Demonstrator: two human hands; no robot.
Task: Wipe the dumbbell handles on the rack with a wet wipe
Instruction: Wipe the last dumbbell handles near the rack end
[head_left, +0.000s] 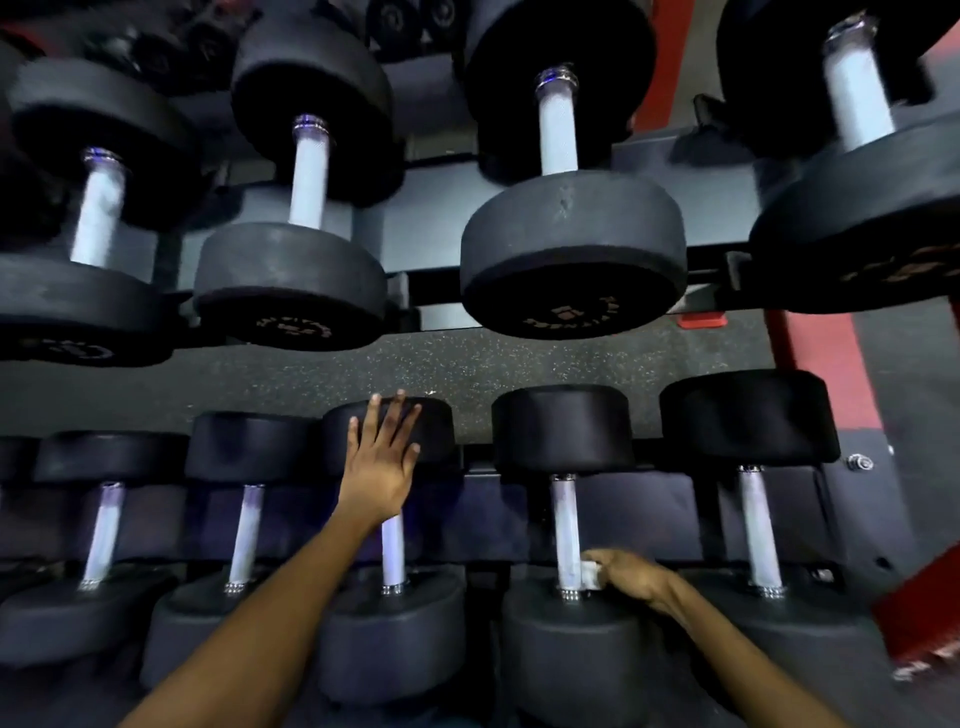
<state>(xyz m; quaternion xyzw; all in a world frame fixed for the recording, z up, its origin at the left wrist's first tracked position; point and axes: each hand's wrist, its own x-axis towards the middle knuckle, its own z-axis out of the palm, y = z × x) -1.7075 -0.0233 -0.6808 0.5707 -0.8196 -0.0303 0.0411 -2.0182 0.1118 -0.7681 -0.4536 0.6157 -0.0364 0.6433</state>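
Black dumbbells with pale metal handles lie in two rows on a dark rack. My right hand (631, 574) pinches a small white wet wipe (588, 574) against the near end of one lower-row handle (565, 525). My left hand (382, 457) is stretched out with straight fingers, lying flat on the far head (436, 431) of the neighbouring dumbbell to the left, whose handle (393, 551) shows below my wrist.
More lower-row handles stand to the left (247, 535) and to the right (758, 525). An upper row of larger dumbbells (571, 249) hangs above. Speckled dark floor (467, 364) shows between the rows. Red frame parts (815, 353) are at the right.
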